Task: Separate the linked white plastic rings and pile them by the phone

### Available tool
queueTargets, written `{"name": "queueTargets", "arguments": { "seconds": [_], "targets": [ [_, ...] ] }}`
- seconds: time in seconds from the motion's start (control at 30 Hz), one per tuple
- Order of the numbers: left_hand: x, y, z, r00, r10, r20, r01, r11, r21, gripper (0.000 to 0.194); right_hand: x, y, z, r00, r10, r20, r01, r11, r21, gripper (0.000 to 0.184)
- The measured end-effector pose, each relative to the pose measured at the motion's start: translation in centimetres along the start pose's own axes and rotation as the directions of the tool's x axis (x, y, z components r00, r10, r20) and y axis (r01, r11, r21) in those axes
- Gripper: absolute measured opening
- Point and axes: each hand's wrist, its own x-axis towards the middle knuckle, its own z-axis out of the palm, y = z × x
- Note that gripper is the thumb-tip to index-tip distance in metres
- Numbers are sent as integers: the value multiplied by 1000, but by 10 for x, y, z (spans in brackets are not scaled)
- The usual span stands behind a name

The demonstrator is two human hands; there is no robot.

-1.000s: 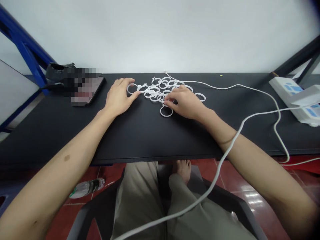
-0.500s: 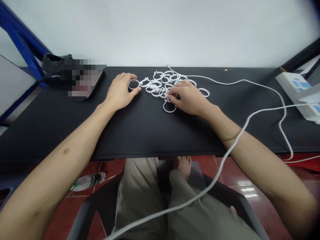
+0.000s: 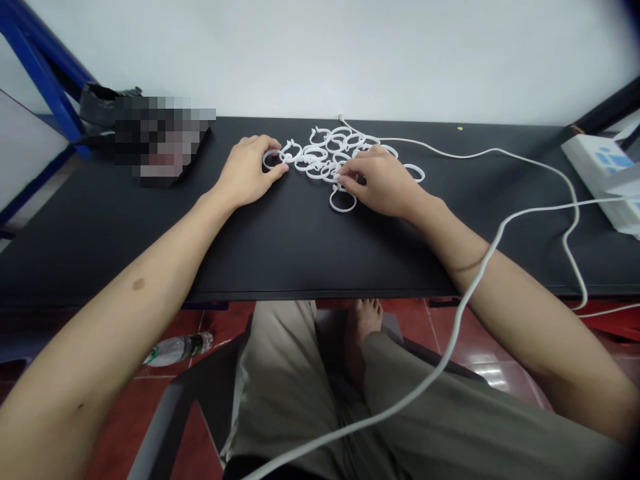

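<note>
Left hand [image 3: 250,167]: palm down, thumb and fingers spread into a C; one white ring [image 3: 263,160] sits in the gap, rim against or very near the fingers, contact unclear; next ring [image 3: 297,151] just beyond the fingertips. Right hand [image 3: 376,179]: over the near right side of the ring pile [image 3: 320,175], thumb and index tips drawn close together among the rings; can't tell if they pinch one.

Pile lies on the black counter [image 3: 300,247], between the hands, toward the wall [image 3: 320,53]; rings overlap, several show small knobbed clasp ends; one ring [image 3: 343,211] lies at the near edge, below the right fingertips; another [image 3: 423,175] sits just past the right hand's far side.

Text check: blue patches on the white box-shaped unit [image 3: 585,157] at far right, markings too small to read; clear bottle [image 3: 173,351] on the red tiled floor [image 3: 125,413] has a dark label [image 3: 195,344], lettering illegible; objects at far left are mostly pixelated out, dark crumpled item [image 3: 97,103] beside them.

Thin white cable [image 3: 450,157] runs from behind the pile rightward across the counter; thicker white cable [image 3: 483,267] crosses in front of the right forearm.
</note>
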Motion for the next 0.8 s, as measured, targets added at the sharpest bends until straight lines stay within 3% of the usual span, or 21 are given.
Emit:
{"name": "queueTargets", "arguments": {
  "seconds": [0.3,0.57,0.8],
  "targets": [
    [-1,2,2,997,-72,-12,72,997,-2,57,-1,-2,-2,999,6,38,-6,1000,-1,22],
    [-1,0,5,998,-49,-33,52,994,98,49,-1,-3,-3,999,14,31,-14,1000,-13,22],
    [1,-2,6,998,-48,-45,50,998,46,45,0,-5,-4,999,16,44,-16,1000,-7,23]
  ]
}}
